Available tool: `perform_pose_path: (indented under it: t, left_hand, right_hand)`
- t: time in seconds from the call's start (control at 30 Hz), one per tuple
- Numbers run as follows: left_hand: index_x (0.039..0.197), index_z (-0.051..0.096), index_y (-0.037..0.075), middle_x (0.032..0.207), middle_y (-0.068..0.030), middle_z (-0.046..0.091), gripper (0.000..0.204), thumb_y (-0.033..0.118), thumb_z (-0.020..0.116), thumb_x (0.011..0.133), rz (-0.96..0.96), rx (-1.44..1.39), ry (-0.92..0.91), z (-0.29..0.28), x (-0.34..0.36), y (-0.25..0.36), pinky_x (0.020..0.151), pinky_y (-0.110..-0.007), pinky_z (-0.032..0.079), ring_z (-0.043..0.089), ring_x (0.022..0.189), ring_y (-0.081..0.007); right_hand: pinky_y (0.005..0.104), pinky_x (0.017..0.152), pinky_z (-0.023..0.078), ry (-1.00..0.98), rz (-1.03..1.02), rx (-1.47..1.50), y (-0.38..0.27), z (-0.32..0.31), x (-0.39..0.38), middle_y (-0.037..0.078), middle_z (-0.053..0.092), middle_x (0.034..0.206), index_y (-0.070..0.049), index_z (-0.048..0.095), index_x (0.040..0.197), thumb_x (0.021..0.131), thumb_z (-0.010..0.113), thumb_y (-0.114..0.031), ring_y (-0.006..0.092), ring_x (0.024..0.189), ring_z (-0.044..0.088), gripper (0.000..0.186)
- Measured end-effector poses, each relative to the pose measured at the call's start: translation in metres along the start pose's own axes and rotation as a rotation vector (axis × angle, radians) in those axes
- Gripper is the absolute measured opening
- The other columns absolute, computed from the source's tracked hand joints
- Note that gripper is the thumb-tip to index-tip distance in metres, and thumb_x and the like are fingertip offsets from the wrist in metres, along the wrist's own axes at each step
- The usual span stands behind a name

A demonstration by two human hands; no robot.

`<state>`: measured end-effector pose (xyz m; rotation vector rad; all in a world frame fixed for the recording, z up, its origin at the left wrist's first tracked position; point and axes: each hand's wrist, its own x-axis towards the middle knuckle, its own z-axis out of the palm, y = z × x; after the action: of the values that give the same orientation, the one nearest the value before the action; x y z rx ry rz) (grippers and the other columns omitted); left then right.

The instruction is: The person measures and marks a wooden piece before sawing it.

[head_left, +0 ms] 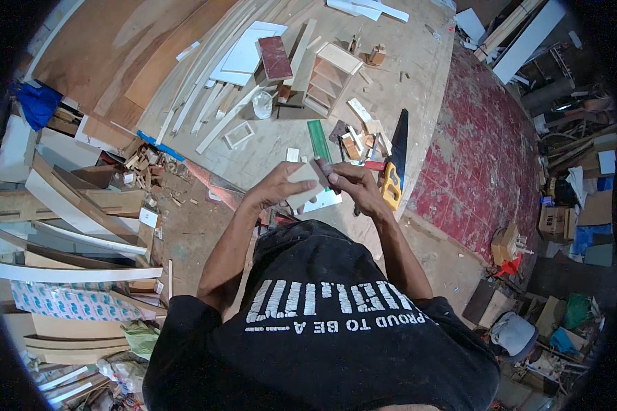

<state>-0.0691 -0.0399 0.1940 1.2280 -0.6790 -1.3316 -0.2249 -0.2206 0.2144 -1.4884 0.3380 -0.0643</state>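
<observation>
Left hand (pixel 277 187), right hand (pixel 359 183) close together, both gripping; exact pose unclear.

Panel (pixel 308 172) in left grip (pixel 280 185), block (pixel 324 168) in right grip (pixel 358 183)

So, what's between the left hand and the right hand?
In the head view, a pale flat piece held by the left hand, and a dark narrow block in the right hand.

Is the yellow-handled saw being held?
No, the saw lies on the table; the left hand grips a pale board, the right hand a dark block.
</observation>
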Motion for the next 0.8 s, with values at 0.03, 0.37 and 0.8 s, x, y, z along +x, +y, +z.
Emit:
perform_pose_path:
  t: [0.03, 0.37, 0.8]
  left_hand:
    - [0.112, 0.066, 0.0, 0.088, -0.0088, 0.072, 0.033, 0.024, 0.073, 0.091, -0.038, 0.091, -0.008, -0.002, 0.004, -0.007, 0.055, -0.024, 0.052, 0.068, 0.068, -0.012]
    - [0.113, 0.068, 0.002, 0.082, -0.0036, 0.07, 0.034, 0.026, 0.075, 0.09, 0.021, 0.074, 0.013, 0.0, 0.011, 0.002, 0.053, -0.023, 0.048, 0.062, 0.062, -0.0081]
    - [0.114, 0.063, -0.001, 0.081, -0.0079, 0.069, 0.033, 0.023, 0.071, 0.093, 0.047, -0.01, 0.014, 0.001, 0.012, 0.028, 0.044, -0.026, 0.049, 0.065, 0.057, -0.013]
  right_hand:
    - [0.028, 0.071, 0.048, 0.083, -0.033, 0.002, 0.0, 0.004, 0.003, 0.008, 0.067, 0.093, 0.0, 0.072, 0.117, 0.094, 0.07, -0.021, 0.0128, 0.081, 0.059, 0.03]
    - [0.0287, 0.073, 0.048, 0.184, -0.008, -0.01, -0.022, 0.011, 0.002, 0.007, 0.067, 0.087, 0.001, 0.071, 0.118, 0.092, 0.072, -0.025, 0.0134, 0.08, 0.059, 0.037]
    - [0.0293, 0.075, 0.049, 0.132, 0.013, -0.076, -0.032, -0.002, -0.01, 0.008, 0.068, 0.088, 0.001, 0.068, 0.123, 0.093, 0.071, -0.035, 0.0144, 0.081, 0.06, 0.047]
